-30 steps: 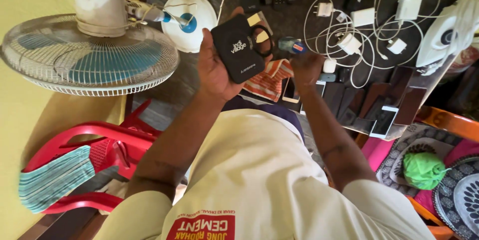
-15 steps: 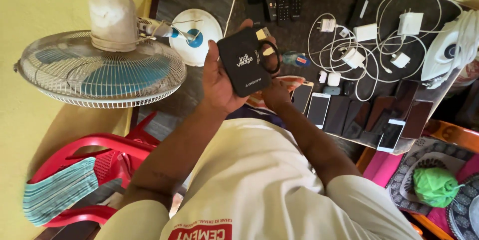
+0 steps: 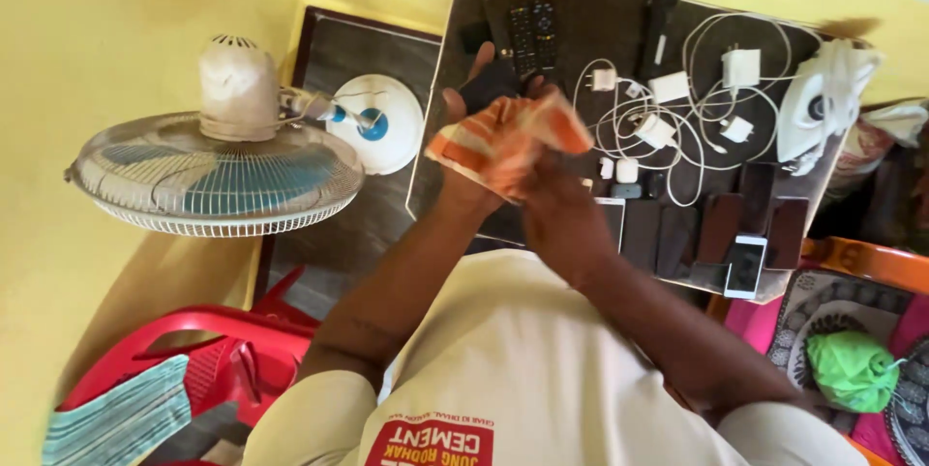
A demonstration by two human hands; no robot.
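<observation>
Both forearms reach forward, left hand (image 3: 463, 122) raised with fingers curled, right hand (image 3: 556, 214) pressed against it

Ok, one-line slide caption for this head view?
Left hand holds a black device while right hand presses an orange striped cloth over it, above a table of phones and chargers.

Cream short-sleeved shirt, red printed patch at chest, white lettering; forearms bare.

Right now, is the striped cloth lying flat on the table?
No, the right hand presses the orange-striped cloth against the black device held up by the left hand.
</observation>
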